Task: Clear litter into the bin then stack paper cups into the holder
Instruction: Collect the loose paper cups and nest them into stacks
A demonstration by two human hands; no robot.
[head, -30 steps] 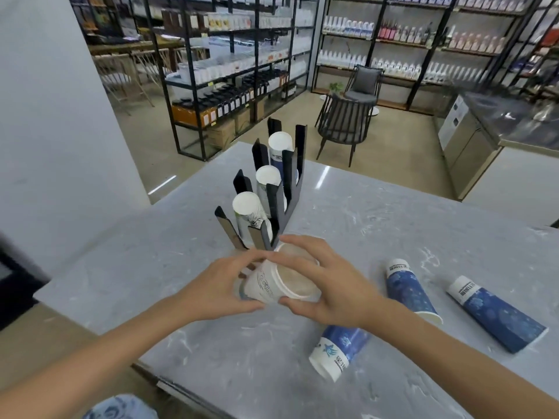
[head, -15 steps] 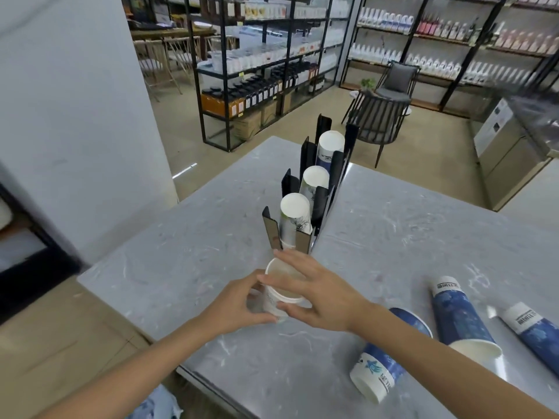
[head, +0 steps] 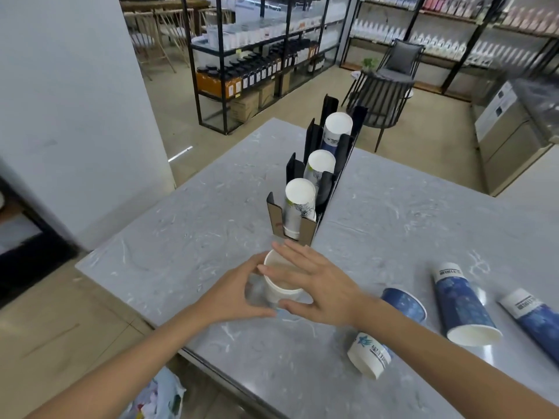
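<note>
A white paper cup (head: 282, 282) stands mouth up on the grey marble table (head: 187, 237), just in front of the black cup holder (head: 295, 169). My left hand (head: 236, 293) curls round the cup's left side. My right hand (head: 320, 285) holds it from the right, fingers spread across the rim and thumb at its lower front. The holder has three upside-down stacks of cups: near (head: 299, 193), middle (head: 321, 161), far (head: 337, 124). Several blue cups lie on the table to the right, among them a long stack (head: 462, 300), a single cup (head: 403, 303) and a short one (head: 369, 355).
Another blue cup stack (head: 535, 322) lies at the far right edge of view. A pale bag with litter (head: 160, 397) sits on the floor below the table's near edge. A white wall (head: 75, 116) stands left; shelving and a dark chair (head: 384, 92) stand beyond the table.
The white cup went from tilted toward me to upright and lower, close to the table in front of the holder. Both hands stayed on it. My view shifted left.
</note>
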